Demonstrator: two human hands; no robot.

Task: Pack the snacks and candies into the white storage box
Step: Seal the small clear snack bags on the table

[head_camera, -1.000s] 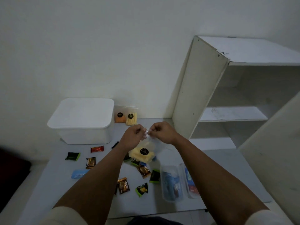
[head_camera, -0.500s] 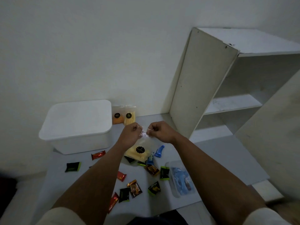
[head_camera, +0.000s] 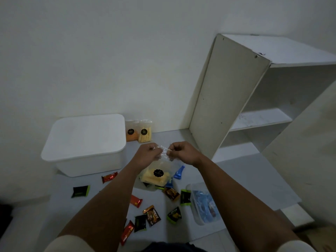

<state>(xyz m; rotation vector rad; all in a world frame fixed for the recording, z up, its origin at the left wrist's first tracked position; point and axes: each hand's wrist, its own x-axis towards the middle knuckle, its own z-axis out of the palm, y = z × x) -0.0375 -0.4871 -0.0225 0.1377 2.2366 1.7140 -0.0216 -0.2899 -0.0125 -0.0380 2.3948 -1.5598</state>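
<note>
We see the left hand (head_camera: 148, 155) and the right hand (head_camera: 183, 154) both pinching the top of a clear plastic bag of yellow snacks (head_camera: 157, 173) beside the lidded white plastic storage box (head_camera: 85, 144).

Both forearms reach forward, bare below pale sleeves, converging so the two fists nearly meet. The left hand (head_camera: 147, 155) and right hand (head_camera: 183, 153) are curled knuckles-up, each pinching the clear bag's top edge between thumb and fingers.
</note>
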